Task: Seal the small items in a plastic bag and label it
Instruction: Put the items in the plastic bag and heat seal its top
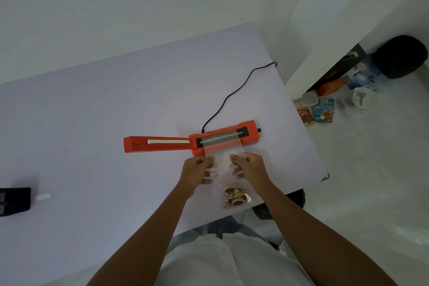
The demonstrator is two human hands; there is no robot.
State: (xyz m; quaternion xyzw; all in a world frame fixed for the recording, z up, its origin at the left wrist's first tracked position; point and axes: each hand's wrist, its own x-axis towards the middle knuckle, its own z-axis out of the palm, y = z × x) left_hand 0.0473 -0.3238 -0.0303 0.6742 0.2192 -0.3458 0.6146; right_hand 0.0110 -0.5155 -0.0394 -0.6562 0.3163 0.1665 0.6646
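Plastic bag (223,160) | mouth over orange sealer (191,141) | left hand (196,170), right hand (250,167) pinch its sides

Hands, two, bare.
- The left hand (197,169) sits at the left edge of the bag (223,158), knuckles up. Thumb and curled fingers pinch the film, and the fingertips show through it.
- The right hand (249,167) sits at the bag's right edge in a matching pinch, thumb on top, fingers tucked beneath.

Arms, two, bare.
- The left arm (148,230) is stretched out towards the bag from the lower left.
- The right arm (308,227) is stretched out from the lower right, converging on the bag.
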